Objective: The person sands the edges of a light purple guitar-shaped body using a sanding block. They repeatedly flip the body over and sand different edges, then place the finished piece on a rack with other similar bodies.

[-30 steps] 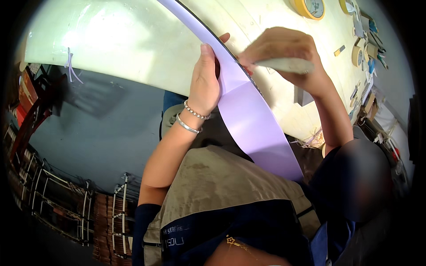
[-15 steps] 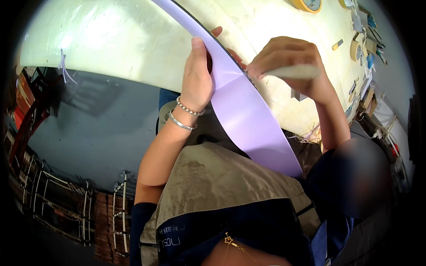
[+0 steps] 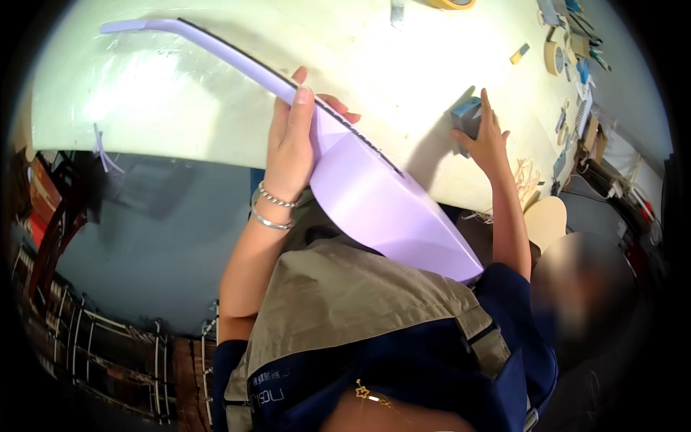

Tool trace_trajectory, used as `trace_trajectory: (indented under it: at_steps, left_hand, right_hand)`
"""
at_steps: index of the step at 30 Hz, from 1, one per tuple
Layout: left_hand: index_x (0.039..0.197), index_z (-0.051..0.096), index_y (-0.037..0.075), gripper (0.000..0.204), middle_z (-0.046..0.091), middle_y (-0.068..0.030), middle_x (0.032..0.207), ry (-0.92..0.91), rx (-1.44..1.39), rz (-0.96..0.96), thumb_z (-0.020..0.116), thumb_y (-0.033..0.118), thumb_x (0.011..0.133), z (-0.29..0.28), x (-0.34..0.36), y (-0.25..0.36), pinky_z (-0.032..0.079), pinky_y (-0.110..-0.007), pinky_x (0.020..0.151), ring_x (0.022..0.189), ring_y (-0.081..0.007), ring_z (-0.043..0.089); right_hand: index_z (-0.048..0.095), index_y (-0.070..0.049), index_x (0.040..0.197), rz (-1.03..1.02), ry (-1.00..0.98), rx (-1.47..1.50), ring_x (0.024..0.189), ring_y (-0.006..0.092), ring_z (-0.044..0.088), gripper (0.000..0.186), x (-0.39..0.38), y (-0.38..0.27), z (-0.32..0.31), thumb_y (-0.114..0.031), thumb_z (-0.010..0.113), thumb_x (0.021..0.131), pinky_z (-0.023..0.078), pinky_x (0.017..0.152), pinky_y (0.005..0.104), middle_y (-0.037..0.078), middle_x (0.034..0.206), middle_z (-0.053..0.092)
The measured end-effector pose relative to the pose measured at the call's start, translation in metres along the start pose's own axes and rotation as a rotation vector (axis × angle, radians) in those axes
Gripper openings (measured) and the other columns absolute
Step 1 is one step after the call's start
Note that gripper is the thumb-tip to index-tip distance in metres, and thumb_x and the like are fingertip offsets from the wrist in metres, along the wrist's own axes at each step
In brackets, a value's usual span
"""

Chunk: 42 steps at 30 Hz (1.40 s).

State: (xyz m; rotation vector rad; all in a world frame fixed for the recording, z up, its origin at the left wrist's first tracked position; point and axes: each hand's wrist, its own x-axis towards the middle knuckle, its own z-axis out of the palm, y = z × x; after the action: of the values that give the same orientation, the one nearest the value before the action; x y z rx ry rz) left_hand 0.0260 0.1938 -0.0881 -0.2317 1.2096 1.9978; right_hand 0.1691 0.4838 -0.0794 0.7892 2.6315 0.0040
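Surface (image 3: pixel 432 61): pale, whitish-green to cream, glossy toward the left, where glare lies on it. Far edge: a yellow tape roll (image 3: pixel 452 3), cut off by the top of the view; a small pale object (image 3: pixel 397 13) left of it, kind unclear. Farther right, a small yellow-and-grey piece (image 3: pixel 520 53) lies alone; beyond it another tape roll (image 3: pixel 553 57), near a crowded right side — small items there too small to tell. Nearer the front, a grey block (image 3: pixel 466 119) with a bluish top, right hand (image 3: pixel 481 135) at it. Front right: loose thin strips (image 3: pixel 527 176), tangled. Left front edge — purple strips (image 3: pixel 102 147) hanging over.
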Motion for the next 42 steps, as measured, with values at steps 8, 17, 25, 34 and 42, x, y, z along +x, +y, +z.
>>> trace_trajectory:
  at_steps: [8,17,25,34,42]
  left_hand:
    - [0.138,0.018,-0.005,0.078,0.059,-0.0133,0.082,0.035,-0.067,0.020,0.018,0.059,0.093,0.002,0.000,-0.002,0.052,-0.035,0.072,0.079,-0.0283,0.064]
    - [0.134,0.030,-0.004,0.077,0.062,-0.0109,0.084,0.085,0.014,0.049,0.015,0.059,0.094,0.000,0.002,-0.003,0.049,-0.027,0.069,0.074,-0.0154,0.060]
    - [0.130,0.039,-0.002,0.070,0.061,-0.0084,0.087,0.157,-0.058,0.100,0.019,0.056,0.095,0.001,0.006,-0.011,0.046,-0.024,0.072,0.077,-0.0133,0.057]
    - [0.120,0.046,-0.004,0.069,0.056,-0.0112,0.110,-0.024,-0.034,0.039,0.015,0.053,0.097,-0.004,0.002,-0.006,0.045,-0.030,0.087,0.101,-0.0187,0.055]
    - [0.116,0.049,-0.005,0.066,0.060,-0.0114,0.100,0.095,0.054,0.091,0.016,0.048,0.098,0.000,0.001,-0.002,0.045,-0.029,0.081,0.089,-0.0174,0.059]
  right_hand:
    - [0.049,-0.016,0.131,-0.540,-0.144,0.921,0.097,0.0270,0.053,0.060,0.019,-0.101,-0.065,-0.037,0.064,0.076,0.042,0.086,0.0344,0.015,0.105,0.052]
    - [0.055,-0.012,0.121,-0.625,-0.261,0.641,0.088,0.0230,0.059,0.039,0.015,-0.150,-0.100,-0.034,0.054,0.089,0.046,0.078,0.0316,0.012,0.098,0.059]
    - [0.056,-0.011,0.118,-0.552,-0.235,0.626,0.086,0.0222,0.061,0.037,0.018,-0.171,-0.093,-0.033,0.056,0.089,0.047,0.076,0.0311,0.012,0.096,0.061]
    - [0.061,-0.008,0.105,-0.613,-0.052,0.639,0.070,0.0331,0.062,0.046,0.058,-0.229,-0.089,-0.049,0.051,0.087,0.048,0.064,0.0388,0.018,0.081,0.063]
    - [0.060,-0.006,0.101,-0.581,-0.035,0.598,0.072,0.0293,0.064,0.051,0.056,-0.233,-0.084,-0.052,0.042,0.089,0.049,0.065,0.0386,0.015,0.072,0.065]
